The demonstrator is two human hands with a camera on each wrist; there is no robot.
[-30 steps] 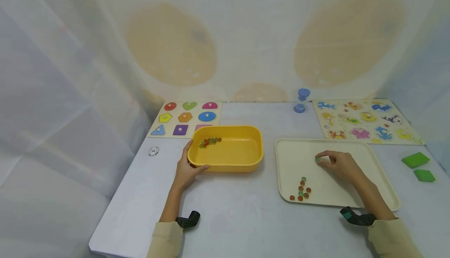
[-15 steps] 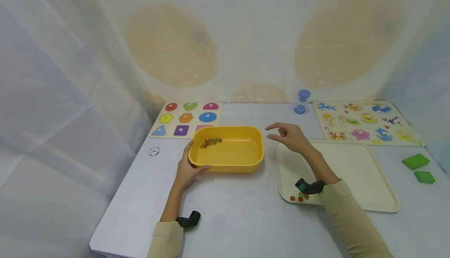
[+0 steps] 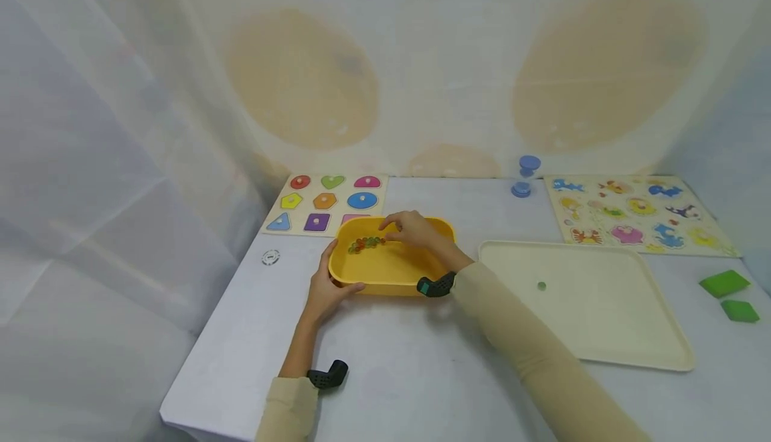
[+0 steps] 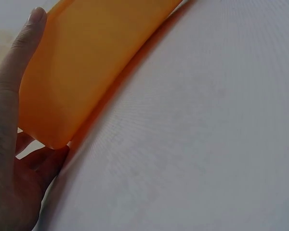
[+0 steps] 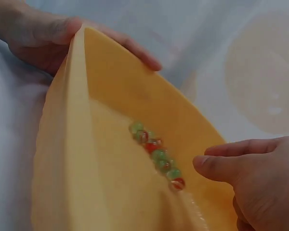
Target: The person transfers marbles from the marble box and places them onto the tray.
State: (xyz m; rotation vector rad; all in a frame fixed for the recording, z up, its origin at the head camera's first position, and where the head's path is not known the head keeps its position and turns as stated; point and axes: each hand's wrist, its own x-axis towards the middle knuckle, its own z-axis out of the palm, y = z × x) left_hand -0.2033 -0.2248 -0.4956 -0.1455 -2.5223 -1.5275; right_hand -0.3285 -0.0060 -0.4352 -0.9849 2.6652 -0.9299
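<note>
While the left hand (image 3: 323, 292) gripped the yellow basin (image 3: 376, 271) round its left end, presumably to steady it, the right hand (image 3: 415, 231) hovered over the basin, thumb and forefinger nearly together, whether pinching anything I couldn't tell, beside marbles (image 3: 365, 245) clustered on the basin's floor

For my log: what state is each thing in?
Basin: upright, held by the left hand
Right hand: over basin, hold unclear
Marbles: clustered in the basin
Tray: flat, partly hidden
Green marble: on tray
Hourglass: upright
Shape puzzle: flat, partly hidden
Animal puzzle: flat
Green blocks: lying flat
</note>
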